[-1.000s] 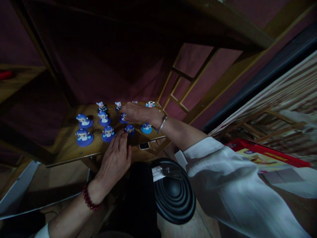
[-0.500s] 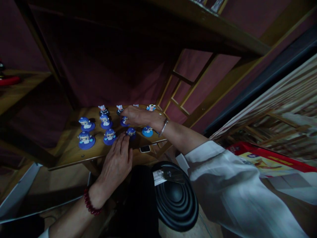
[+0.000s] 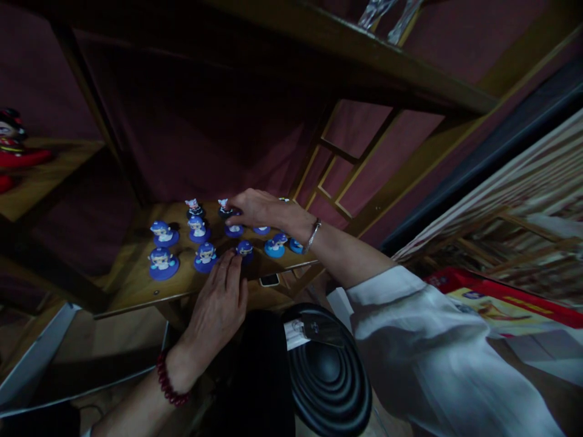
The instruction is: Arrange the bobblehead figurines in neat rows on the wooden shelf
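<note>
Head view: wooden shelf [image 3: 130,286] with blue-haired figurines [image 3: 163,261], right hand [image 3: 255,208] among them.

1. Just behind the left hand [image 3: 221,312], a bracelet [image 3: 166,381] of round, dark red beads is worn.
2. Behind the right hand [image 3: 257,207], a thin, silvery bangle [image 3: 313,235] is worn.
3. On the right, a loose, creased, whitish sleeve [image 3: 426,340] is seen.
4. Black trousers [image 3: 266,376] are worn.

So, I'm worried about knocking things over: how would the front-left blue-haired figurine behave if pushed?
The figurine would probably slide rather than tip, since it sits low on a broad round base. Its molded shape suggests stiffness; its small size against the left hand suggests it's light.
</note>
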Available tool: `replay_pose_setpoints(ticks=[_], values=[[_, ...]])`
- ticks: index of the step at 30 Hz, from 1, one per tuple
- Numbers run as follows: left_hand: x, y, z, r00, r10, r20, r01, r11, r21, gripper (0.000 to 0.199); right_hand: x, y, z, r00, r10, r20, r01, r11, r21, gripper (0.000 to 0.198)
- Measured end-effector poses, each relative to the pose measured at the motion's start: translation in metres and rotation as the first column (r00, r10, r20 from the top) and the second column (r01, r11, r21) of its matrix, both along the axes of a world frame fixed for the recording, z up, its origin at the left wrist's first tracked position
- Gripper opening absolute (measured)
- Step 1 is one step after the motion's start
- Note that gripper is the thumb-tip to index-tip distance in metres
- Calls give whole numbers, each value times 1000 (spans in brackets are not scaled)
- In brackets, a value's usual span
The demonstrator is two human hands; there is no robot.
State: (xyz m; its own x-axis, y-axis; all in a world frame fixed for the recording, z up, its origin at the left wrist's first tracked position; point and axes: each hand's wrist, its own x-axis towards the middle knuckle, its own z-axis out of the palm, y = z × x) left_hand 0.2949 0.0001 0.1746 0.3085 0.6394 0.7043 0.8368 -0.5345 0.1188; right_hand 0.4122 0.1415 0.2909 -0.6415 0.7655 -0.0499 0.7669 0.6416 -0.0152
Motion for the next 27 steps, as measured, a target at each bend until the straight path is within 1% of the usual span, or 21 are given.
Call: replay_pose_setpoints(ticks=[2, 4, 8, 10, 15, 18, 21, 24, 27], values=[[0, 0, 0, 1000, 0, 7, 0, 1000, -1, 36, -3, 3, 5, 997, -44, -56, 45, 999, 8, 30], [0, 0, 0, 1000, 4, 18, -4, 1000, -13, 37, -6, 5, 8, 994, -41, -99, 38, 999, -24, 30], [0, 1, -1, 1000, -3, 26, 4, 998, -55, 38, -10, 4, 12, 999, 14, -51, -21, 990, -141, 26], [-1, 1, -1, 1000, -7, 31, 9, 998, -65, 38, -12, 2, 13, 998, 48, -41, -55, 984, -172, 23], [0, 1, -2, 999, -3, 43, 4, 999, -37, 38, -12, 2, 13, 996, 84, -9, -84, 987, -134, 25], [0, 1, -2, 999, 6, 36, -5, 999, -35, 38, -10, 4, 11, 996, 84, -27, -87, 987, -137, 30], [0, 1, -1, 1000, 5, 20, -5, 1000, -31, 37, -9, 3, 12, 990, 132, -46, -138, 978, -154, 31], [0, 1, 0, 1000, 7, 14, -7, 1000, -21, 36, -10, -7, 14, 987, 160, 5, -157, 974, -164, 30], [-1, 1, 0, 1000, 5, 10, -5, 1000, -14, 37, -11, -15, 13, 987, 146, 70, -138, 985, -106, 29]])
